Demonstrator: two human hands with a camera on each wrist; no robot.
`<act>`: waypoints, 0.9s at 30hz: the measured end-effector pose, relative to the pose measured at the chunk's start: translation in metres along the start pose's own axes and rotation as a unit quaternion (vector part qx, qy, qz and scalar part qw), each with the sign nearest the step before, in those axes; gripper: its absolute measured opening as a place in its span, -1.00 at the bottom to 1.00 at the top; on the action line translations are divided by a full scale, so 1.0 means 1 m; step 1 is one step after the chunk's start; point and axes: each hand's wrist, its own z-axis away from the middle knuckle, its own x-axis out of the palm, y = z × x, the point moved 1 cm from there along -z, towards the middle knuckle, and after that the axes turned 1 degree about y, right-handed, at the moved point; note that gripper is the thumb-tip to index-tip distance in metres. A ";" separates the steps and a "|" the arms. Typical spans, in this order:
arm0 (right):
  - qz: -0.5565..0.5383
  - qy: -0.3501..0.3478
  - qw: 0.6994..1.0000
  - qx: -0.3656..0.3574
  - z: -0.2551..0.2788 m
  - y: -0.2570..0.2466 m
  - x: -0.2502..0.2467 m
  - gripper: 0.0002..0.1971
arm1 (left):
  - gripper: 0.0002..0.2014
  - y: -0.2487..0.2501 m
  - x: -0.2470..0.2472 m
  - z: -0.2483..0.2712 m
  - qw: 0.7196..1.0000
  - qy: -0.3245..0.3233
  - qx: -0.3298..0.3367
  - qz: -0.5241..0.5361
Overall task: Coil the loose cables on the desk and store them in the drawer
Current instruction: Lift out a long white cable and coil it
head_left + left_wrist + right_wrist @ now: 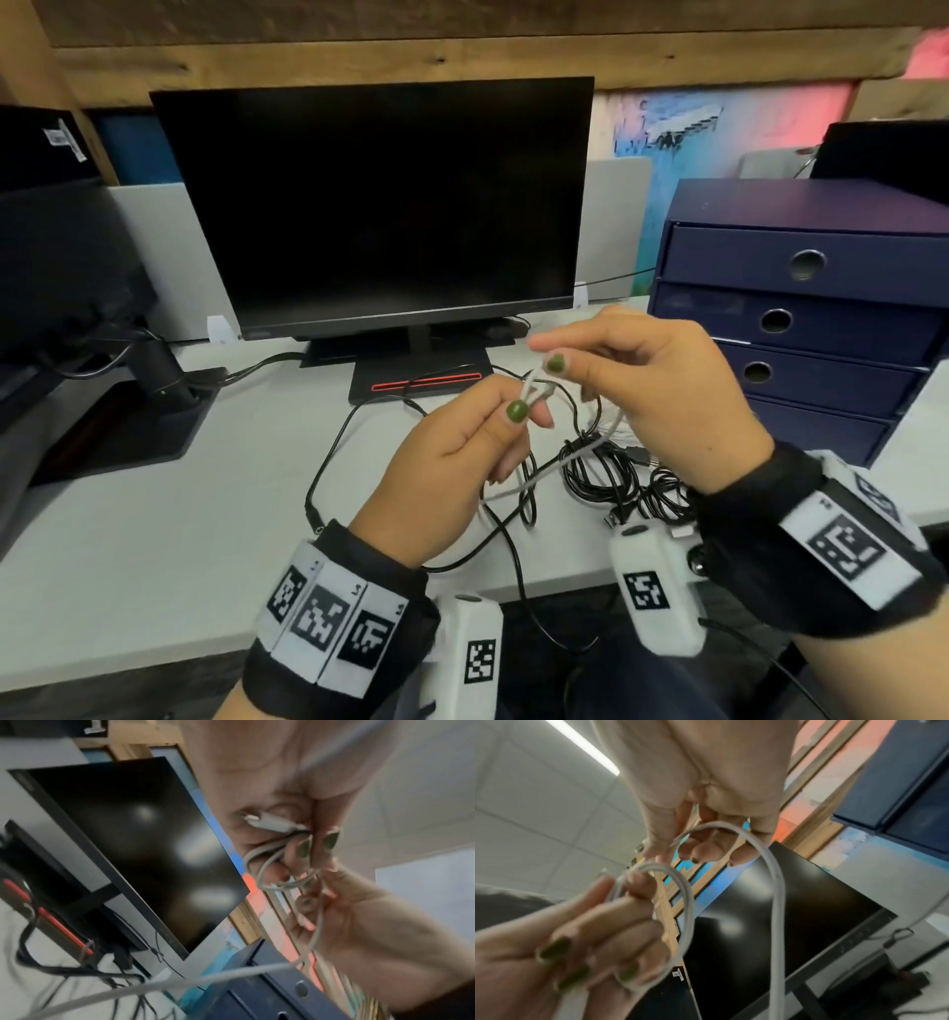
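Both hands are raised above the white desk (154, 539) with a white cable (567, 457) between them. My left hand (524, 411) grips a small coil of it, thumb on top; the left wrist view shows the white connector (270, 823) and loops (259, 866) tucked in the curled fingers (303, 850). My right hand (549, 354) pinches the cable just above the left hand. In the right wrist view the cable (775, 874) arcs over the right fingers (706, 850) to the left hand (598, 939). The cable's free end trails down to the desk.
A tangle of black cables (606, 473) lies on the desk under my right hand. A navy drawer unit (801, 318) stands at the right with its drawers closed. A dark monitor (380, 205) stands behind the hands, and one black cable (328, 462) loops across the middle of the desk.
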 end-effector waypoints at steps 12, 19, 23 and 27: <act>-0.154 -0.166 0.959 0.168 0.029 0.037 0.052 -0.75 | -0.73 0.015 -0.001 0.000 0.958 0.076 0.004 0.277; -0.012 -0.303 0.942 0.146 0.040 0.033 0.055 -0.25 | -0.74 0.005 0.001 -0.004 0.951 0.136 0.005 0.277; 0.080 -0.305 0.939 0.140 0.040 0.034 0.050 -0.53 | -0.74 -0.004 -0.002 -0.002 0.983 0.143 0.000 0.117; 0.086 -0.202 0.963 0.153 0.035 0.033 0.039 -0.64 | -0.87 -0.014 -0.006 -0.001 0.986 0.092 -0.010 -0.136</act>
